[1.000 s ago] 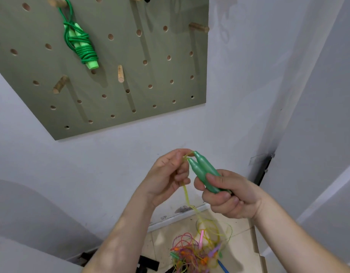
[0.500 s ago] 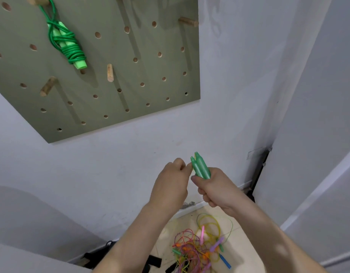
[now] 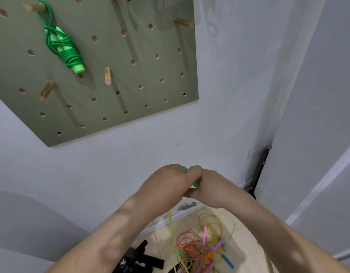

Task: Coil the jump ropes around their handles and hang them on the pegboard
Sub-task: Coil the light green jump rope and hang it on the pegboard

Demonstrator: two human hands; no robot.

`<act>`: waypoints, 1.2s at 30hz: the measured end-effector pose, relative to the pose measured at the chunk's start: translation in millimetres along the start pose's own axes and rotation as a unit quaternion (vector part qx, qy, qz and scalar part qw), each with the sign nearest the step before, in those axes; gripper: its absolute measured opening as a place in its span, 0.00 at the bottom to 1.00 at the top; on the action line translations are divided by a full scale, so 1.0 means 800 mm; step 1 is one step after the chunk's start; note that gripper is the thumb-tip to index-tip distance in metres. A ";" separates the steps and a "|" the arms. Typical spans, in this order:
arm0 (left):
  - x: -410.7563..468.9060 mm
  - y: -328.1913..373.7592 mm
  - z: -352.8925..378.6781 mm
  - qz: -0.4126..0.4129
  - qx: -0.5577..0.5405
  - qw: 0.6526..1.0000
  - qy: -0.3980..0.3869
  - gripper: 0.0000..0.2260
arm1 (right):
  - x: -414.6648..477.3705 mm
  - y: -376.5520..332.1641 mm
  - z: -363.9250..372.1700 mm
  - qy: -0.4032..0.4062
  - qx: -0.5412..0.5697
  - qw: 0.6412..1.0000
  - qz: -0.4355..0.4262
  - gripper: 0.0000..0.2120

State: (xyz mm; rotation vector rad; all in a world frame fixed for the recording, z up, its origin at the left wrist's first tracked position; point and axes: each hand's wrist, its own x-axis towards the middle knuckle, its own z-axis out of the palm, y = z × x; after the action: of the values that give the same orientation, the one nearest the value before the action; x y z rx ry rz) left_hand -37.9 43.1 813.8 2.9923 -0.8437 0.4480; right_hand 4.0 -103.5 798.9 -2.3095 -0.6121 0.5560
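Far above and left of my left hand (image 3: 166,184), a coiled bright-green jump rope (image 3: 65,50) is hanging from a wooden peg (image 3: 34,6) on the olive pegboard (image 3: 130,75). My left hand is curling over the tips of the slim green plastic handles (image 3: 196,182). My right hand (image 3: 211,188) is gripping them, touching the left. A thin yellow rope (image 3: 171,223) is dangling below both hands towards a tangled multicoloured rope pile (image 3: 201,247) on the floor.
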 end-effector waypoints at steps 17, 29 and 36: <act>0.031 -0.026 -0.078 -0.137 -0.234 0.936 -0.224 0.22 | -0.009 -0.014 0.005 0.049 -0.112 0.990 -0.066 0.14; 0.017 -0.041 -0.026 -0.310 -0.653 0.690 -0.013 0.11 | -0.018 -0.024 -0.035 0.030 0.064 0.984 -0.163 0.13; -0.005 0.018 0.013 -0.357 -0.700 0.605 0.127 0.06 | -0.003 -0.011 -0.040 0.127 0.121 0.978 -0.115 0.19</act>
State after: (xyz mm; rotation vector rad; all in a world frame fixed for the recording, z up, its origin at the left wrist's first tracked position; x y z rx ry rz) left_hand -45.7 32.1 801.5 1.4287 0.1693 0.0416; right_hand 16.9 -114.6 827.6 -2.0044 -0.6367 0.2075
